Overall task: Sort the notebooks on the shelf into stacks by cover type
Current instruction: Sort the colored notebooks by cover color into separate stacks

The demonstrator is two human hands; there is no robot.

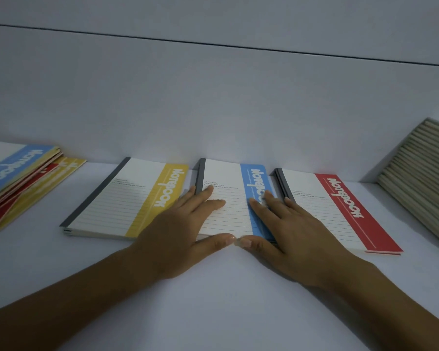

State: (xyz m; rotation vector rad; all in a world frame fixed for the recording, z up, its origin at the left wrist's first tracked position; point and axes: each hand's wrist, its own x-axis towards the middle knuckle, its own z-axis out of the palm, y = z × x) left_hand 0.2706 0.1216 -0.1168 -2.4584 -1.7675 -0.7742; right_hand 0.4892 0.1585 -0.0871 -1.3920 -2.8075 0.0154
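Writing: I read "Notebook" in white letters on each coloured band, upside down from my view. The small print above the ruled lines is too small for me to read.
Blue notebook: the blue notebook [228, 183] lies flat in the middle of the white shelf [213, 312], with its far edge against the back wall [213, 110]. It tops a thin stack.
Left hand: my left hand [178, 231] lies spread and flat over the stack's left side. The fingers are straight and the thumb lies along the near edge.
Right hand: my right hand [294, 231] lies flat on the blue band with straight fingers. Its thumb is on the near edge, almost tip to tip with the other thumb.
Neighbours: the yellow notebook [127, 198] sits just left of the hands and the red notebook [340, 206] just right. Each tops its own low stack.
Covers: matte white card with ruled lines, a dark grey spine strip and a rounded corner on the coloured band.
Mixed pile: a mixed pile [18, 178] of blue, red and yellow covers is fanned loosely at the far left.
Far right: a beige stack [421, 178] of thin ribbed edges leans at an angle.
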